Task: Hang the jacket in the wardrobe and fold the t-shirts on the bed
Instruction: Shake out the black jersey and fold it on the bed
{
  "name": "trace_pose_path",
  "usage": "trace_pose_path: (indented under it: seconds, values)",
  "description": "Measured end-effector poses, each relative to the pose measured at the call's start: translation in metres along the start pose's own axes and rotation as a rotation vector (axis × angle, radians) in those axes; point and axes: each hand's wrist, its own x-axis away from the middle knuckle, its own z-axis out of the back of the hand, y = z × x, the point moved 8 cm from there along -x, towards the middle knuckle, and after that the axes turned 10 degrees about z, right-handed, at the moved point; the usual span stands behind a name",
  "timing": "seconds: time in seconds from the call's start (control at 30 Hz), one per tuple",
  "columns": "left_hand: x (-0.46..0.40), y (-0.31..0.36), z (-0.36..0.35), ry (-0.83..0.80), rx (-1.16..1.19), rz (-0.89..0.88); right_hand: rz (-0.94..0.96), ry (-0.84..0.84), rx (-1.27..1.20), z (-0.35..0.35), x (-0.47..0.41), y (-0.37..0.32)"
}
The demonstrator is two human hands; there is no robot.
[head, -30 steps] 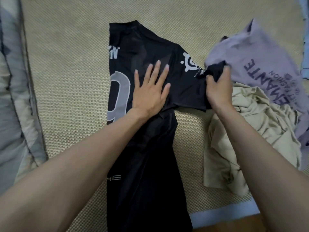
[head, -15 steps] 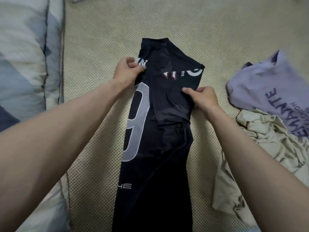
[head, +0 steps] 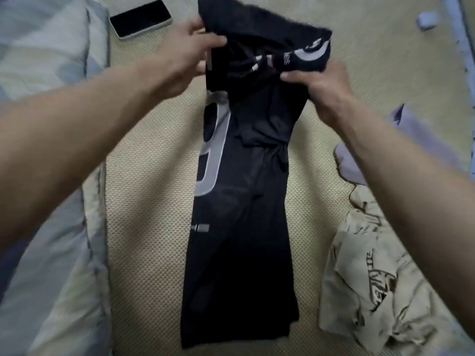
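Observation:
A black t-shirt (head: 246, 214) with a large grey number lies folded into a long narrow strip down the middle of the woven bed mat (head: 149, 227). Its top end is lifted off the mat and curls over toward me. My left hand (head: 185, 55) grips the top left edge of that end. My right hand (head: 321, 83) pinches the top right edge. A crumpled beige t-shirt (head: 372, 286) lies at the lower right, and a purple t-shirt (head: 411, 140) shows behind my right forearm.
A black phone (head: 140, 18) lies on the mat at the upper left. A pale blue patterned quilt (head: 46, 253) runs along the left side. A small lilac item (head: 428, 20) sits at the far upper right.
Both hands have raised the shirt's collar end off the mat and brought it forward over the body. The view has shifted, so the phone now shows.

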Motion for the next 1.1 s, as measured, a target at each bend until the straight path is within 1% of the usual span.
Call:
trace_pose_path:
  seconds: [0.03, 0.1, 0.17, 0.23, 0.27, 0.3, 0.33, 0.37, 0.4, 0.43, 0.47, 0.5, 0.53, 0.57, 0.6, 0.63, 0.67, 0.7, 0.73, 0.8, 0.9, 0.93, 1.0, 1.07, 1.1]
  values:
    - [0.014, 0.01, 0.003, -0.022, -0.059, -0.06, 0.053, -0.022, 0.017, 0.002, 0.006, -0.014]
    - [0.054, 0.021, 0.003, -0.075, -0.266, -0.193, 0.155, -0.092, 0.09, 0.003, 0.03, -0.041]
    - [0.103, 0.006, 0.002, -0.125, -0.517, -0.294, 0.251, -0.186, 0.182, 0.004, 0.073, -0.053]
    - [0.157, -0.024, -0.006, -0.248, -0.761, -0.476, 0.372, -0.289, 0.352, 0.004, 0.129, -0.044]
    - [0.182, -0.05, -0.012, -0.364, -0.882, -0.533, 0.398, -0.38, 0.459, 0.003, 0.158, -0.027]
    - [0.206, -0.085, -0.018, -0.498, -1.031, -0.586, 0.349, -0.519, 0.567, 0.0, 0.191, 0.002]
    - [0.227, -0.128, -0.022, -0.621, -1.223, -0.646, 0.252, -0.693, 0.671, -0.001, 0.224, 0.035]
    - [0.248, -0.172, -0.024, -0.734, -1.429, -0.659, 0.149, -0.889, 0.751, -0.002, 0.26, 0.066]
    - [0.263, -0.214, -0.02, -0.823, -1.572, -0.604, 0.095, -1.055, 0.793, -0.002, 0.292, 0.087]
    - [0.276, -0.241, -0.015, -0.875, -1.646, -0.538, 0.076, -1.14, 0.809, 0.0, 0.313, 0.098]
    - [0.283, -0.257, -0.01, -0.904, -1.671, -0.479, 0.075, -1.151, 0.803, 0.002, 0.321, 0.101]
    - [0.283, -0.264, -0.005, -0.895, -1.678, -0.424, 0.075, -1.088, 0.783, 0.002, 0.318, 0.097]
    - [0.272, -0.259, -0.003, -0.829, -1.677, -0.379, 0.086, -0.957, 0.759, 0.005, 0.307, 0.093]
    - [0.255, -0.245, -0.004, -0.705, -1.638, -0.351, 0.104, -0.794, 0.745, 0.008, 0.289, 0.085]
    - [0.233, -0.223, -0.005, -0.527, -1.532, -0.343, 0.123, -0.624, 0.746, 0.012, 0.269, 0.08]
    - [0.208, -0.205, -0.003, -0.358, -1.418, -0.287, 0.129, -0.493, 0.748, 0.013, 0.249, 0.076]
    - [0.181, -0.193, -0.002, -0.231, -1.345, -0.218, 0.132, -0.416, 0.76, 0.01, 0.229, 0.074]
    - [0.154, -0.183, -0.002, -0.138, -1.297, -0.152, 0.124, -0.388, 0.775, 0.003, 0.208, 0.075]
    - [0.128, -0.177, -0.003, -0.098, -1.242, -0.081, 0.1, -0.401, 0.778, -0.005, 0.188, 0.079]
    - [0.088, -0.176, -0.01, -0.121, -1.186, 0.045, 0.0, -0.496, 0.779, -0.021, 0.156, 0.098]
    - [0.059, -0.175, -0.022, -0.199, -1.247, 0.118, -0.114, -0.627, 0.904, -0.036, 0.133, 0.117]
    - [0.059, -0.17, -0.026, -0.221, -1.23, 0.1, -0.12, -0.65, 0.918, -0.039, 0.131, 0.114]
    - [0.076, -0.147, -0.03, -0.239, -1.125, 0.033, -0.069, -0.664, 0.865, -0.042, 0.134, 0.093]
    - [0.113, -0.119, -0.034, -0.271, -1.033, -0.065, 0.039, -0.646, 0.762, -0.039, 0.152, 0.06]
    - [0.138, -0.109, -0.035, -0.308, -1.04, -0.11, 0.111, -0.636, 0.721, -0.035, 0.168, 0.044]
